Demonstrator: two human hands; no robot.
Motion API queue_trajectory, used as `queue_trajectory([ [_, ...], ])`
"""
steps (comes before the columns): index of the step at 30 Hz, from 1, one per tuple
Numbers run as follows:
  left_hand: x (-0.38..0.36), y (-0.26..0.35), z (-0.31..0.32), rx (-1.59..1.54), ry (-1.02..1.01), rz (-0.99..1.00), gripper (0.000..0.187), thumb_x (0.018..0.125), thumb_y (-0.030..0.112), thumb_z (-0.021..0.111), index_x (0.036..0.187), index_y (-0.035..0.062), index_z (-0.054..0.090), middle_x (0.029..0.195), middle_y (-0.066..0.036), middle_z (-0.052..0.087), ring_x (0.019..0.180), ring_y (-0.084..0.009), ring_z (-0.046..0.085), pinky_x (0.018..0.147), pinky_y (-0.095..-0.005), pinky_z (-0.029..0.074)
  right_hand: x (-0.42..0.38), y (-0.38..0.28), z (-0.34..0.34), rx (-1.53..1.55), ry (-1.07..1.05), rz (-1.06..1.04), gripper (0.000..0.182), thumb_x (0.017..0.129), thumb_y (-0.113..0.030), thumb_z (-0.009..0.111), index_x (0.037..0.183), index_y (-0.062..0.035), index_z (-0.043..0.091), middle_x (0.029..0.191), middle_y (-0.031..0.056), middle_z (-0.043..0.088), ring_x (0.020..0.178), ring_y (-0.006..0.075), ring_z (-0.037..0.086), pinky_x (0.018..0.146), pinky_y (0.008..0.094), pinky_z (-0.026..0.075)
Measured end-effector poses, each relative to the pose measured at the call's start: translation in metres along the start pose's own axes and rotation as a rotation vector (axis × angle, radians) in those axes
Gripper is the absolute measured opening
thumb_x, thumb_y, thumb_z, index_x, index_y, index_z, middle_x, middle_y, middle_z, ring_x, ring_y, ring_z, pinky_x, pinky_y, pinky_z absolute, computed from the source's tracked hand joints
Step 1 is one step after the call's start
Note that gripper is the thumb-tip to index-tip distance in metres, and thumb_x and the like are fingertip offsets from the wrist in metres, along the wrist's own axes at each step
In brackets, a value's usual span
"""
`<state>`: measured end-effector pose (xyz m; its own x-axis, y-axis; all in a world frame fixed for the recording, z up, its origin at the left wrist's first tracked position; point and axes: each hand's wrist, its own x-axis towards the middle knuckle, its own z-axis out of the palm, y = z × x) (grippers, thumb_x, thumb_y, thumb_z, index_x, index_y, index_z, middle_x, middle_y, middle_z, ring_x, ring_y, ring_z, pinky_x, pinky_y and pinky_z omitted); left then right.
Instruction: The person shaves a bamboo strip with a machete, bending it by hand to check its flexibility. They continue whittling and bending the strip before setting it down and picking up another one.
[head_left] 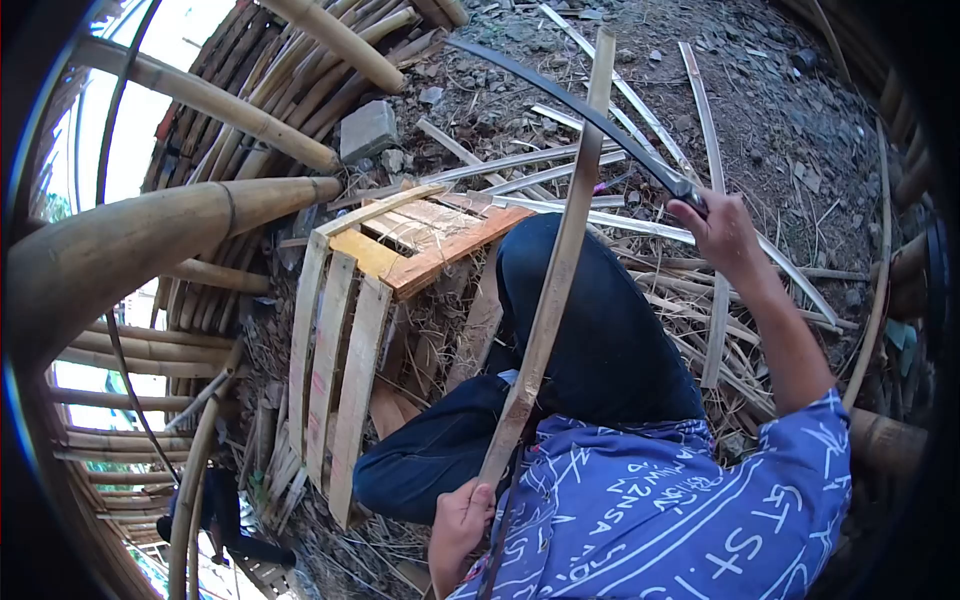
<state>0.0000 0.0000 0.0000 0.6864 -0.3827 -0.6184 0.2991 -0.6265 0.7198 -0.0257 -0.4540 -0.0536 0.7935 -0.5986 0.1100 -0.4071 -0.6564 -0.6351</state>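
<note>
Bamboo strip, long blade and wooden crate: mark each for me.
bamboo strip (556, 270), head view, middle of its length over the knee
long blade (570, 100), head view, mid-blade
wooden crate (356, 375), head view, a side slat

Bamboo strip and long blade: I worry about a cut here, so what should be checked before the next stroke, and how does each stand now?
1. Left hand grips the bamboo strip at its lower end: ok.
2. Right hand closed on the long blade handle: ok.
3. Left hand away from the blade: ok.
4. Knee lies under the strip, near the blade: not ok.
5. Edge sharpness: cannot tell.
</note>
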Motion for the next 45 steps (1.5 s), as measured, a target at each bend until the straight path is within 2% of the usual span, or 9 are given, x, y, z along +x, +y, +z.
queue_trajectory([
  [9,0.015,-0.011,-0.010,-0.238,-0.076,-0.043,0.032,0.099,0.022,0.046,0.078,-0.0010,0.053,0.061,0.002,0.044,0.053,-0.0032,0.039,0.046,-0.0194,0.030,-0.030,-0.042,0.054,0.369,-0.044,0.069,0.056,0.085,-0.049,0.062,0.065,0.0025,0.052,0.049,0.0105,0.043,0.047,0.0166,0.037,0.047,0.0357,0.033],
  [13,0.013,-0.012,-0.012,-0.241,-0.056,-0.019,0.032,0.099,0.022,0.047,0.078,-0.0002,0.054,0.062,0.002,0.045,0.053,-0.0037,0.039,0.047,-0.0193,0.030,-0.026,-0.053,0.070,0.496,-0.011,0.041,0.056,0.086,-0.048,0.061,0.063,0.0007,0.047,0.050,0.0047,0.036,0.050,0.0123,0.033,0.046,0.0329,0.029],
  [18,0.006,-0.001,-0.017,-0.308,0.157,0.049,0.031,0.098,0.022,0.048,0.076,0.0012,0.054,0.059,0.003,0.047,0.051,-0.0031,0.041,0.046,-0.0194,0.032,-0.020,-0.073,0.056,0.629,-0.090,0.021,0.042,0.085,-0.032,0.068,0.064,-0.0035,0.046,0.052,-0.0029,0.040,0.048,0.0066,0.035,0.044,0.0260,0.028],
  [20,-0.001,0.010,-0.031,-0.217,0.268,0.062,0.031,0.097,0.022,0.051,0.073,0.0012,0.055,0.057,0.003,0.049,0.048,-0.0030,0.043,0.044,-0.0196,0.033,-0.031,-0.077,0.044,0.715,-0.090,0.196,0.034,0.083,-0.021,0.071,0.066,-0.0068,0.046,0.053,-0.0048,0.043,0.043,0.0047,0.040,0.039,0.0224,0.031],
  [27,-0.025,0.030,-0.077,-0.192,0.466,0.042,0.030,0.093,0.023,0.058,0.073,-0.0001,0.057,0.052,0.001,0.049,0.043,-0.0043,0.043,0.041,-0.0213,0.035,-0.027,-0.090,0.044,0.803,-0.153,0.175,0.031,0.083,-0.016,0.070,0.067,-0.0081,0.044,0.052,-0.0032,0.044,0.039,0.0057,0.044,0.035,0.0212,0.033],
  [30,-0.030,0.040,-0.097,0.312,0.579,0.109,0.033,0.082,0.028,0.070,0.079,-0.0037,0.062,0.053,-0.008,0.051,0.047,-0.0104,0.047,0.047,-0.0287,0.040,-0.020,-0.099,0.053,0.814,-0.213,0.160,0.029,0.083,-0.015,0.070,0.068,-0.0072,0.046,0.052,-0.0027,0.045,0.039,0.0057,0.045,0.036,0.0211,0.034],
  [35,-0.038,0.062,-0.115,0.381,0.606,0.004,0.035,0.079,0.031,0.070,0.080,-0.0029,0.063,0.054,-0.012,0.053,0.048,-0.0155,0.051,0.050,-0.0308,0.043,-0.004,-0.116,0.066,0.791,-0.348,0.151,0.025,0.082,-0.014,0.070,0.071,-0.0051,0.050,0.053,-0.0021,0.048,0.040,0.0054,0.046,0.036,0.0208,0.034],
  [41,-0.009,0.054,-0.134,0.611,0.641,0.071,0.041,0.077,0.040,0.070,0.086,0.0000,0.065,0.060,-0.020,0.058,0.054,-0.0349,0.059,0.054,-0.0383,0.047,0.015,-0.150,0.097,0.723,-0.450,0.123,0.014,0.080,-0.007,0.066,0.077,-0.0021,0.053,0.054,-0.0003,0.050,0.040,0.0071,0.048,0.037,0.0216,0.037],
  [45,0.020,0.051,-0.136,0.696,0.678,0.056,0.045,0.079,0.045,0.067,0.087,0.0011,0.064,0.059,-0.021,0.057,0.058,-0.0398,0.059,0.054,-0.0434,0.046,0.024,-0.161,0.133,0.606,-0.521,-0.054,0.013,0.076,-0.006,0.064,0.073,-0.0024,0.052,0.054,-0.0012,0.050,0.042,0.0067,0.049,0.039,0.0221,0.037],
])
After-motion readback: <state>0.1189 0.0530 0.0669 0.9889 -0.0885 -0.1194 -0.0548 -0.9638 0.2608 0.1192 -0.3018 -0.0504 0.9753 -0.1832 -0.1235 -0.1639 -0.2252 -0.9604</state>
